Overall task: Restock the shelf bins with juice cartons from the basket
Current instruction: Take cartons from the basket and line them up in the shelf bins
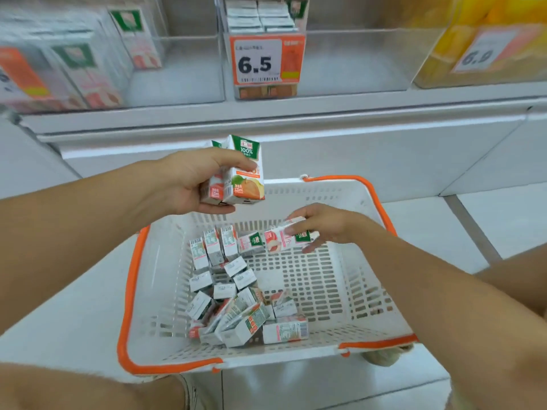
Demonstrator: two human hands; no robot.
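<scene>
A white basket with an orange rim stands on the floor and holds several small juice cartons heaped in its left half. My left hand grips two upright cartons above the basket's far edge. My right hand pinches one pink-and-white carton lying sideways just above the basket's back. Clear shelf bins run along the shelf above; the middle bin holds a narrow stack of cartons behind a 6.5 price tag.
The left bin is partly filled with larger pink cartons. A yellow product bin with a 6.9 tag sits at the right. A white cabinet front stands behind the basket. My knees frame the basket's near side.
</scene>
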